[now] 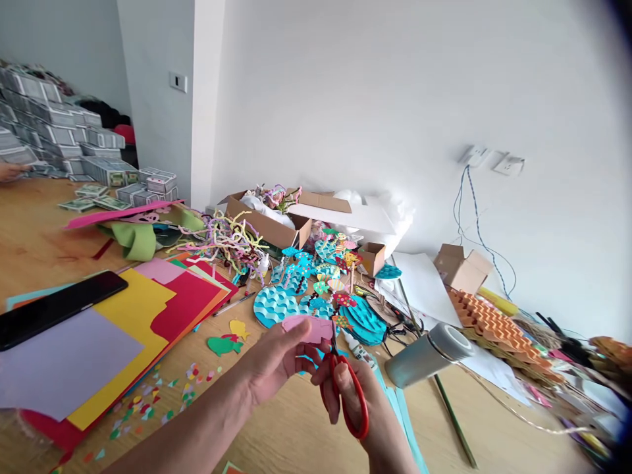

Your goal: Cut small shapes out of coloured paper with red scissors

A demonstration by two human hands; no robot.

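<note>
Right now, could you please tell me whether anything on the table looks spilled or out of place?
Yes: small paper scraps lie strewn on the table, between the coloured sheets and the person's left arm. They look odd because they are scattered loose rather than gathered in a pile.

At lower centre, the left grip (275, 361) pinches, forearm (197, 416) slanting from bottom left; the right grip (374, 394) curls alongside.

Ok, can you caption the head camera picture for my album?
Left hand holds pink paper, right hand holds red-handled scissors, above a wooden table scattered with colorful paper bits.
</note>
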